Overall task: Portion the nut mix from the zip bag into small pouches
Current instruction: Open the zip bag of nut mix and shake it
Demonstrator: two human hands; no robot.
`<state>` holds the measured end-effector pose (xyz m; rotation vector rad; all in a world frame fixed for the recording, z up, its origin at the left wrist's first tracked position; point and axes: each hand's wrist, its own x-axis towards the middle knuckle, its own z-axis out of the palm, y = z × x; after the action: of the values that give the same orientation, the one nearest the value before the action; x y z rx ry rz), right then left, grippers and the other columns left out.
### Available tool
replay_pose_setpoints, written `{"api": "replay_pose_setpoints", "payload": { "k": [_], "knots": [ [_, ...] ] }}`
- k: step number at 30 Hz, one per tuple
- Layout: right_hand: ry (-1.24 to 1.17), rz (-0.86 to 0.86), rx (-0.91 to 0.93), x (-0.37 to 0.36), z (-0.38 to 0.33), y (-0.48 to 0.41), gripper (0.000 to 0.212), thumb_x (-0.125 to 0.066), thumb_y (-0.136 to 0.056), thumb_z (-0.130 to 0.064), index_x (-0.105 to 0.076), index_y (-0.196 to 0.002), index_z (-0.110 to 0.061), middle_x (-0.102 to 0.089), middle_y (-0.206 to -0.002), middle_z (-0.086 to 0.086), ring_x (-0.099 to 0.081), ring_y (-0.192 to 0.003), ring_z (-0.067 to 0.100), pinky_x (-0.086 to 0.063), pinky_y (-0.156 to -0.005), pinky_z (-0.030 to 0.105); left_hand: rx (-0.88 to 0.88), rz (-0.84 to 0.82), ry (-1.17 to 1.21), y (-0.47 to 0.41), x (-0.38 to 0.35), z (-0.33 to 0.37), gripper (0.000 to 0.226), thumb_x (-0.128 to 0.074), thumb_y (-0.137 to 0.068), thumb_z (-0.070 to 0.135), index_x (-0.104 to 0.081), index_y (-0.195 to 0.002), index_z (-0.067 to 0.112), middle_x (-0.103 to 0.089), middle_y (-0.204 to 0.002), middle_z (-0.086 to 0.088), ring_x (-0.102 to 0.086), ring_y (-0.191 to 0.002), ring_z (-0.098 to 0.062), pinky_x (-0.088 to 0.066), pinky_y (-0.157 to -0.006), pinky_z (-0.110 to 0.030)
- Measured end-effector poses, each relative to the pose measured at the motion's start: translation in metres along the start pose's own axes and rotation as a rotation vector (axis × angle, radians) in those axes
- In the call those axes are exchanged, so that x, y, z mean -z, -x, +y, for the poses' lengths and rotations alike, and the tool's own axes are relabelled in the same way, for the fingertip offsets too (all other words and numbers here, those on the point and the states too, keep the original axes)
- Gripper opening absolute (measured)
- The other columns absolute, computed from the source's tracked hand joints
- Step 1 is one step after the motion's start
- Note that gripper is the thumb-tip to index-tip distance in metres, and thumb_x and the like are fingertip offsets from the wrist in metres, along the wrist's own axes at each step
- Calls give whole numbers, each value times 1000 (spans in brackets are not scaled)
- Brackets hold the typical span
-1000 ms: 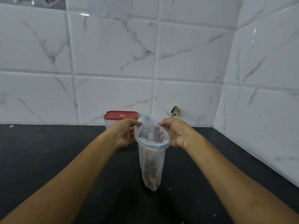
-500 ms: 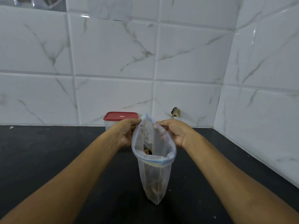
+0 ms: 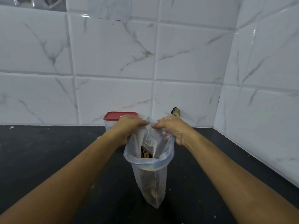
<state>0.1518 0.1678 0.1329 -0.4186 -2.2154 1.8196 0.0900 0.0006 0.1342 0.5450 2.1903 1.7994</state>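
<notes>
Hanging upright in the middle of the scene, the zip bag (image 3: 149, 178) has its mouth open and its narrow bottom corner low over the black counter (image 3: 48, 151); whether that corner touches the surface cannot be told. The nut mix (image 3: 145, 154) shows as dark and orange pieces down inside, with more of it blurred through the plastic lower down.

The left hand (image 3: 129, 126) and right hand (image 3: 173, 128) are close together at the far side of the mouth. Each is clamped on the rim in a pinch, and some of the right hand's fingers show through the plastic. The near side of the rim is held by nothing and sags toward the viewer.

That loose near lip is probably the main risk. If the bag tips toward the viewer, the mix would likely run over that lip and scatter on the counter. The plastic looks thin and slick, so a pinch on one edge alone could slip, and the weight at the bottom would pull the bag down and over. With both hands busy on the bag, neither is free to steady a pouch, and no small pouch plainly shows on the counter, so a pour begun now would have nowhere to land.

Just behind the left hand, against the tiled wall (image 3: 113, 62), stands a red-lidded container (image 3: 120, 116). It is near enough that a wide swing of that hand could knock it.
</notes>
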Motion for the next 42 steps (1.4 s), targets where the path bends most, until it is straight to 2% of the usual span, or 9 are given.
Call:
{"api": "replay_pose_setpoints", "payload": {
  "k": [7, 11, 15, 21, 24, 27, 33, 36, 42],
  "knots": [
    [234, 164, 136, -2, 4, -1, 11, -80, -89, -13, -78, -88, -2, -78, -92, 15, -75, -91, 28, -63, -86, 44, -280, 255, -757, -12, 5, -9, 18, -67, -96, 40, -68, -84, 26, -66, -76, 5, -61, -68, -10, -46, -59, -26],
    [278, 169, 208, 0, 4, 0, 7, -86, -84, -12, -79, -82, -13, -79, -86, 6, -76, -88, 21, -63, -86, 39, -336, 319, -876, -11, 6, -7, 19, -69, -93, 45, -73, -87, 27, -69, -75, 8, -64, -68, -9, -53, -60, -28],
    [186, 148, 154, -2, -2, -2, 6, -81, -85, -3, -79, -86, -9, -78, -91, 9, -74, -93, 23, -62, -86, 37, -214, 119, -572, -12, 10, 2, 20, -70, -95, 32, -78, -88, 15, -74, -81, -1, -69, -73, -16, -61, -68, -34],
    [-233, 70, -92, 1, -9, -6, 16, -63, -94, 11, -68, -92, -4, -71, -91, 16, -69, -78, 24, -61, -65, 33, 277, -117, 261, -9, 16, 6, 20, -62, -100, 16, -71, -90, 0, -68, -65, -6, -61, -51, -13, -53, -46, -24],
    [-493, 17, -255, 3, -8, -2, 17, -49, -102, 9, -58, -97, -5, -64, -74, 14, -65, -48, 21, -54, -40, 29, 348, -213, 363, -8, 20, 0, 31, -59, -99, 16, -69, -73, 3, -62, -64, -8, -59, -52, -18, -56, -50, -27],
    [-554, -16, -310, -1, -3, -1, 18, -46, -103, 6, -56, -96, -7, -60, -65, 10, -58, -42, 20, -50, -37, 27, 359, -232, 397, -7, 18, -5, 40, -56, -99, 16, -66, -63, 3, -62, -59, -11, -62, -46, -22, -55, -46, -28],
    [67, 50, -37, 8, 3, 2, 4, -68, -94, -2, -69, -91, -2, -69, -103, 26, -71, -92, 34, -63, -84, 46, 306, -107, 268, -14, 25, -21, 31, -68, -95, 13, -69, -120, -6, -74, -105, -19, -73, -88, -30, -61, -71, -42],
    [353, 48, -22, 15, 5, 8, 13, -70, -98, -12, -63, -87, -6, -67, -92, 16, -69, -80, 28, -57, -56, 32, 209, -63, 21, -16, 29, -30, 29, -71, -94, 20, -72, -114, -2, -75, -107, -18, -74, -92, -30, -64, -73, -39],
    [668, 36, -74, 15, -2, 13, 18, -67, -99, -19, -70, -89, -5, -70, -67, 9, -63, -52, 16, -43, -45, 23, 9, 55, -669, -10, 39, -31, 42, -66, -95, 44, -71, -83, 4, -68, -66, -8, -62, -55, -21, -57, -58, -32]
  ]
}}
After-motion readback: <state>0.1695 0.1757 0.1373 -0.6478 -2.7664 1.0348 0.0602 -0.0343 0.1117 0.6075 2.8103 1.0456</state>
